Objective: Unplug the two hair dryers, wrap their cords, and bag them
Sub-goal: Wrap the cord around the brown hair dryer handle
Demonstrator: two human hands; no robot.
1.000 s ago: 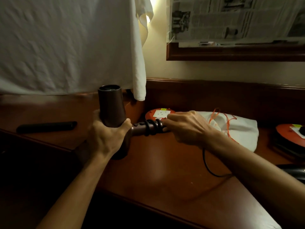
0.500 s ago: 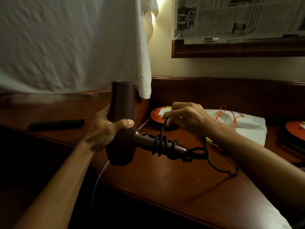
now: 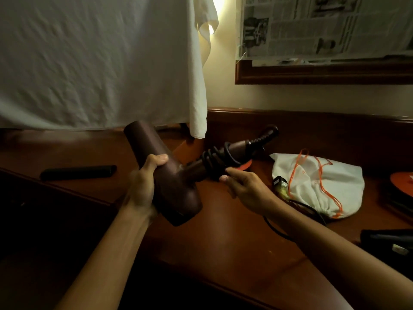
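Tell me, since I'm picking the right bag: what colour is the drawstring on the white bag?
Orange, on the white bag; the head view shows it clearly.

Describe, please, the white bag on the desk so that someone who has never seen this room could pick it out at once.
Start at the wooden desk under the framed newspaper on the wall. To the right of the hair dryer that both hands hold, the bag lies flat on the desk top. It is the only pale cloth thing lying there, and thin orange drawstrings loop across it.
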